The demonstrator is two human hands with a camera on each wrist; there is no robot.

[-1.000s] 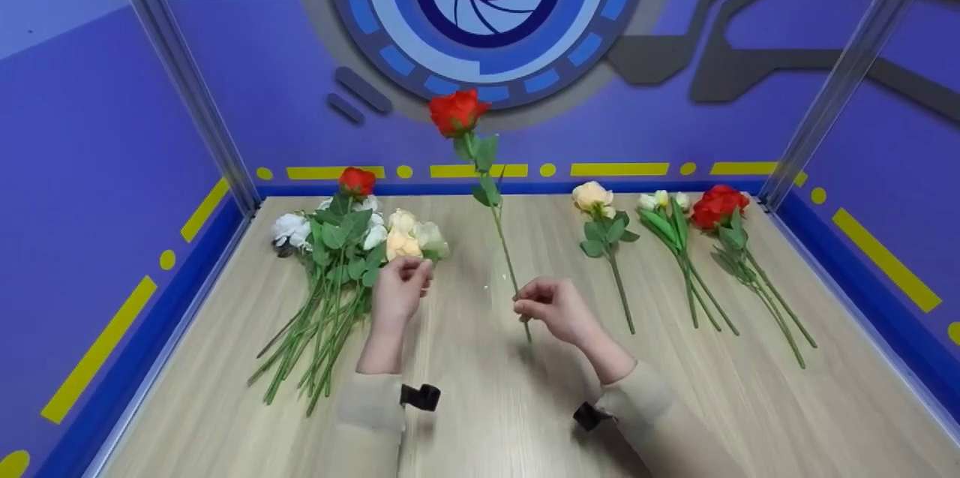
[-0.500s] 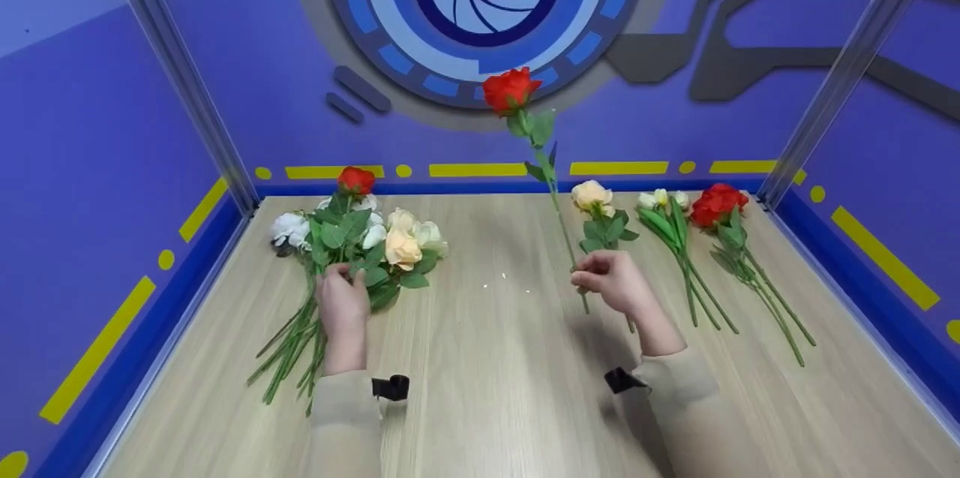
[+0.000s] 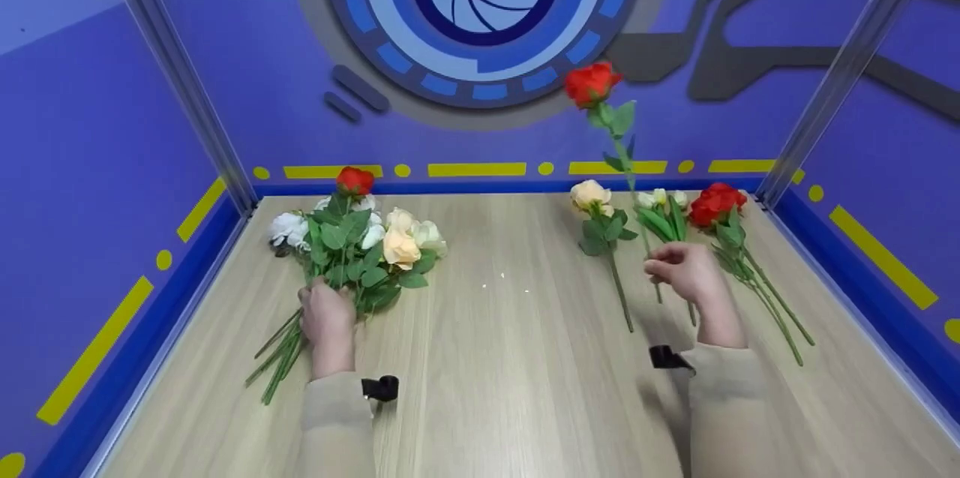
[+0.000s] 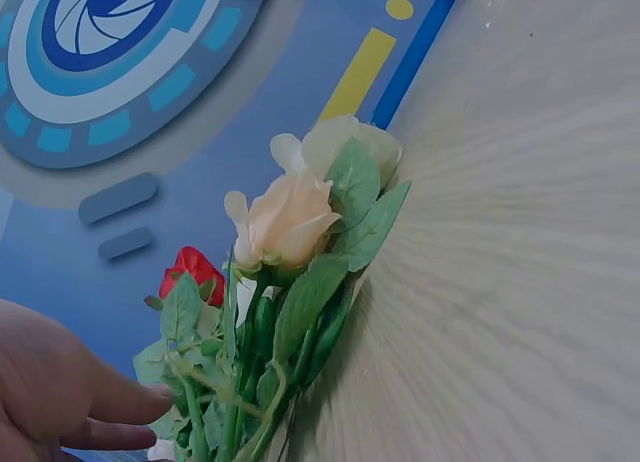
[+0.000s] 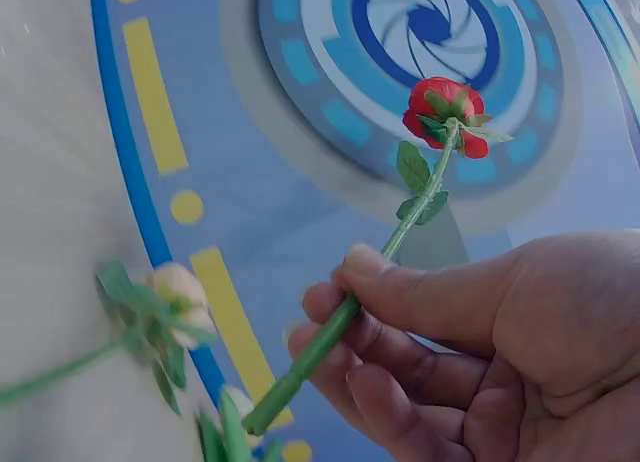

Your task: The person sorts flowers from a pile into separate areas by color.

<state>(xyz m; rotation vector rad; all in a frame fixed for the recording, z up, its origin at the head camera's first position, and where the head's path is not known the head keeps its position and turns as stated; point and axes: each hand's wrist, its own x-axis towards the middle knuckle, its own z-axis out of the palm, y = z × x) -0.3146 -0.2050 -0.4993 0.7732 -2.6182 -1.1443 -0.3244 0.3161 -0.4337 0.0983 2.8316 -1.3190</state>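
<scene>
My right hand (image 3: 690,272) pinches the stem of a red rose (image 3: 592,84) between thumb and fingers. The rose stands nearly upright above the table, its bloom before the back wall. In the right wrist view the cut end of its stem (image 5: 290,389) points down past the fingers. My left hand (image 3: 328,320) is at the stems of a flower pile (image 3: 360,268) on the left; in the left wrist view its thumb (image 4: 125,394) and fingers lie fairly straight beside the green stems. White, peach and red blooms lie in this pile. The head view hides the left fingertips.
On the right lie a peach rose (image 3: 592,196), white tulips (image 3: 660,219) partly behind the right hand, and red roses (image 3: 718,205). Small white bits (image 3: 502,276) dot the wooden table (image 3: 480,358). Blue-purple walls (image 3: 225,88) enclose the back and sides.
My right hand has carried the red rose rightward, from the middle to over the tulips. My left hand has moved left from beside the peach blooms and down to the pile's stems.
</scene>
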